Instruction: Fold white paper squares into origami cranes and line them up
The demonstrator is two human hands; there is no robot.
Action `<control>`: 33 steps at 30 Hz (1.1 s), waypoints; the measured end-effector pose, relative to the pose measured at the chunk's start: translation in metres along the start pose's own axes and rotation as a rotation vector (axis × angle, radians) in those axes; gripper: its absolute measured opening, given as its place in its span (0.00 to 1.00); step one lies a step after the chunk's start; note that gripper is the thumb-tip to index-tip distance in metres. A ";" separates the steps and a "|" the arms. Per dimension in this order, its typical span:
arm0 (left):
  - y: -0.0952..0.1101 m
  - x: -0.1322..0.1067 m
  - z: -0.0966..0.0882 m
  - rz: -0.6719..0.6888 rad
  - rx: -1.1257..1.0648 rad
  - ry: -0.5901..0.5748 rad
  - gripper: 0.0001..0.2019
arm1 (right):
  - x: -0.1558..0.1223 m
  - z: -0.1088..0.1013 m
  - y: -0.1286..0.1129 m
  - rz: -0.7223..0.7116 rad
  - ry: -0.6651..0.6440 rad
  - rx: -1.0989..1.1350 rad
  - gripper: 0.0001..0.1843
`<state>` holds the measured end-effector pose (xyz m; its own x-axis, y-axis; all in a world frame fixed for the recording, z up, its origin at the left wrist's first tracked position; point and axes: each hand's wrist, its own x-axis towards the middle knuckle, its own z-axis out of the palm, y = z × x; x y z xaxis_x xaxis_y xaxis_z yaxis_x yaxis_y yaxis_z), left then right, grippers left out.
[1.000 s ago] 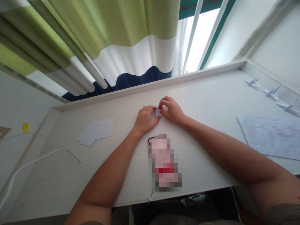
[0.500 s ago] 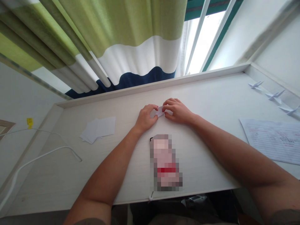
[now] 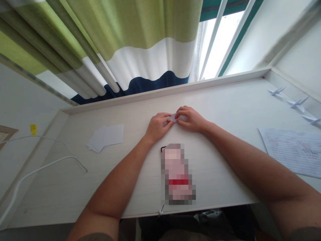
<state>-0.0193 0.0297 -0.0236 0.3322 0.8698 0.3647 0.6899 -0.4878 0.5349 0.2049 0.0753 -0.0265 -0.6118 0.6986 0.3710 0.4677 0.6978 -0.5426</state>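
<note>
A small folded piece of white paper [image 3: 173, 117] lies between my hands toward the back of the desk, partly hidden by fingers. My left hand [image 3: 158, 126] grips its left side, thumb and fingertips closed on it. From the right, my right hand [image 3: 190, 117] pinches the paper with thumb and index finger. Several folded paper figures, among them a paper crane [image 3: 297, 102], stand along the desk's right side. To the left sits a fanned stack of white paper sheets [image 3: 106, 136].
A phone-shaped object [image 3: 177, 174], blurred out, lies in front of my hands. Lined written sheets [image 3: 293, 150] rest at the right. A white cable [image 3: 50, 169] crosses the left side. A raised rim [image 3: 150, 94] runs along the back below the curtain [image 3: 150, 26].
My left hand's fingers have straightened and moved slightly right, closer to my right hand. The right hand's fingers have shifted on the paper. The view has moved a little.
</note>
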 end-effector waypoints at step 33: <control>0.002 -0.002 -0.002 -0.008 0.106 -0.162 0.09 | -0.002 -0.004 0.004 -0.027 -0.043 0.098 0.04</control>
<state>-0.0198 0.0266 -0.0220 0.4200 0.8782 0.2289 0.7540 -0.4781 0.4505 0.2108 0.0769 -0.0265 -0.6514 0.6707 0.3547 0.3873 0.6960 -0.6047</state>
